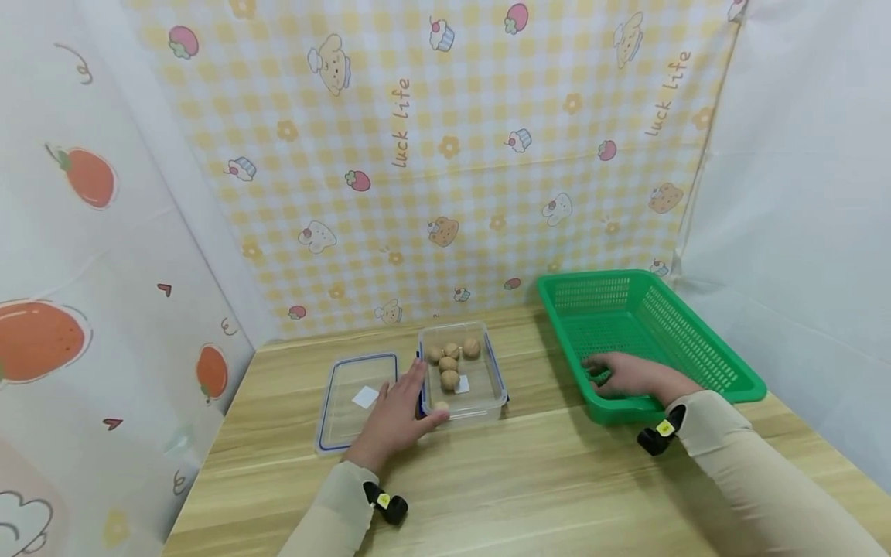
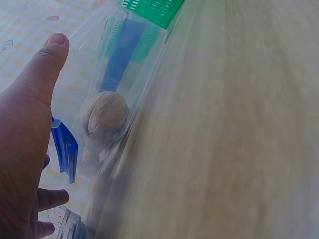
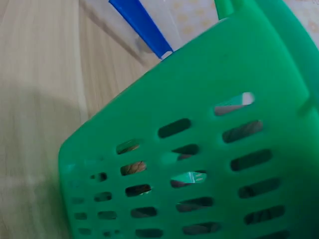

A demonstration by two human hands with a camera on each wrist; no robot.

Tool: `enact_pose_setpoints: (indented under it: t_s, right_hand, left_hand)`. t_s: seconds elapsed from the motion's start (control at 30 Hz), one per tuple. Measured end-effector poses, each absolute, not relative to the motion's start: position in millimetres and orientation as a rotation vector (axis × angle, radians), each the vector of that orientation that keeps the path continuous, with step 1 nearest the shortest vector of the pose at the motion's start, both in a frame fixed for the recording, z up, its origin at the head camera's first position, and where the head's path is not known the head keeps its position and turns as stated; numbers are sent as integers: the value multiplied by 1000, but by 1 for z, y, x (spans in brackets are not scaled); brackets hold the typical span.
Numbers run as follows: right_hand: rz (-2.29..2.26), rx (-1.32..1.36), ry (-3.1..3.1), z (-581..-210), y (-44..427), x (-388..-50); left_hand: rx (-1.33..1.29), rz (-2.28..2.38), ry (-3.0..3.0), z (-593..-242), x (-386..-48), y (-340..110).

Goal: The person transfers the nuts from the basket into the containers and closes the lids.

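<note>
A clear plastic food container (image 1: 480, 406) stands mid-table with several walnuts (image 1: 449, 380) inside. My left hand (image 1: 397, 418) is at its left side, fingers extended and thumb reaching toward the front wall. In the left wrist view, one walnut (image 2: 107, 112) shows through the clear wall, beside a blue latch (image 2: 65, 149). My right hand (image 1: 633, 377) reaches into the front left corner of a green basket (image 1: 703, 340), fingers bent downward. The basket wall hides its fingertips; a brown patch shows through the slots in the right wrist view, too little to identify.
The container's clear lid (image 1: 341, 422), with a blue seal and a white label, lies flat to the left. A checked cloth (image 1: 418, 193) hangs behind the wooden table (image 1: 529, 495), and white sheets hang at both sides.
</note>
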State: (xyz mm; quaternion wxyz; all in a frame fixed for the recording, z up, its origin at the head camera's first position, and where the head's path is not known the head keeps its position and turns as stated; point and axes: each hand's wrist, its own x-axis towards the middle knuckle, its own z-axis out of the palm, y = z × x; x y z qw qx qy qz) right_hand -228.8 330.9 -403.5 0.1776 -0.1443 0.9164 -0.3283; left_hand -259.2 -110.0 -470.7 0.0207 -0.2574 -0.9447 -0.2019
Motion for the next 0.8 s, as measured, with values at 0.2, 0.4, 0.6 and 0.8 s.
enact_pose_setpoints:
  t_s: [0.2,0.4,0.6,0.8]
  right_hand:
    - [-775,-492,2632,-407,327,-231]
    - [-725,-574,2661,-405,324,-229]
    - [-644,-567,2730,-405,324,-230]
    - [-664,-515,2790,-403,325,-230]
  left_hand:
    - [-795,-628,-2927,-476,-262,-110]
    - [-793,-635,-2919,-478,-264,-111]
    - [-789,-647,-2912,-477,-262,-110]
    - [-789,-634,-2907,-478,-262,-111]
